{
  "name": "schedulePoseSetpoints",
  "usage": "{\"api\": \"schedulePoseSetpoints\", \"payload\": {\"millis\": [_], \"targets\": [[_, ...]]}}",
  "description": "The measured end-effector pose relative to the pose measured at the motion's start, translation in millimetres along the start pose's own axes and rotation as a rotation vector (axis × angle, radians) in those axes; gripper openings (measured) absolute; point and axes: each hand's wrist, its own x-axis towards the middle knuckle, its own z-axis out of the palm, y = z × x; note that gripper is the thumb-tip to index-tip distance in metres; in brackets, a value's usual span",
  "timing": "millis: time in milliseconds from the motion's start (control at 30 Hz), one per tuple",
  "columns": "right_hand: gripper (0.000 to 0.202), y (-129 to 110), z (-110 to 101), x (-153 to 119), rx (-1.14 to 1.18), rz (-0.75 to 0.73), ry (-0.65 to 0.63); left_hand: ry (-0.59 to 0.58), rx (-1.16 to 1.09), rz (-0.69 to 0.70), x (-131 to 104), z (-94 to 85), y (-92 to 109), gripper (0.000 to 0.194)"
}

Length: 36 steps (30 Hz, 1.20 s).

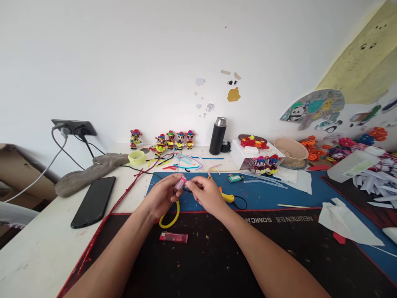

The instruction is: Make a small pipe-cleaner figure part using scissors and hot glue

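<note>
My left hand (166, 192) is closed around a small pale pink piece (179, 183), held up over the mat. Fingers of my right hand (204, 191) pinch a bright pink strip (185, 179) at the upper end of that piece. The two hands almost meet, and their fingers partly hide what they hold. Below my left hand a yellow loop (170, 225) lies on the black mat (198, 269). Nearer to me is a pink-red lighter (173, 237). Behind my right wrist a yellow tool with a dark cord (228, 198), like a glue gun, shows in part.
A black phone (93, 202) and a red twisted strand (119, 198) lie at left. Small colourful figures (170, 140), fuzzy stems (189, 161) and a black thermos (218, 136) stand or lie along the wall. To the right are a white box (248, 155), a bowl (290, 150) and a translucent bottle (353, 163).
</note>
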Motion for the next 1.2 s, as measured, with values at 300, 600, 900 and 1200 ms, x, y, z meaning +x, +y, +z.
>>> {"api": "schedulePoseSetpoints", "payload": {"millis": [300,600,900,1200], "targets": [[0.04,-3.6,-0.6,1.6,0.136,0.044,-0.053,-0.047,-0.03,-0.02,-3.3,2.5,4.4,0.027],[0.041,1.7,-0.4,0.7,0.105,0.028,-0.086,-0.061,-0.009,-0.031,-2.9,0.9,5.7,0.025],[0.045,-7.2,-1.3,-2.7,0.108,0.033,-0.068,-0.077,-0.019,-0.014,-0.2,-6.4,5.6,0.017],[0.038,-3.6,-2.4,-0.2,0.102,0.03,-0.062,-0.032,-0.02,-0.032,-0.8,-2.2,6.6,0.015]]}}
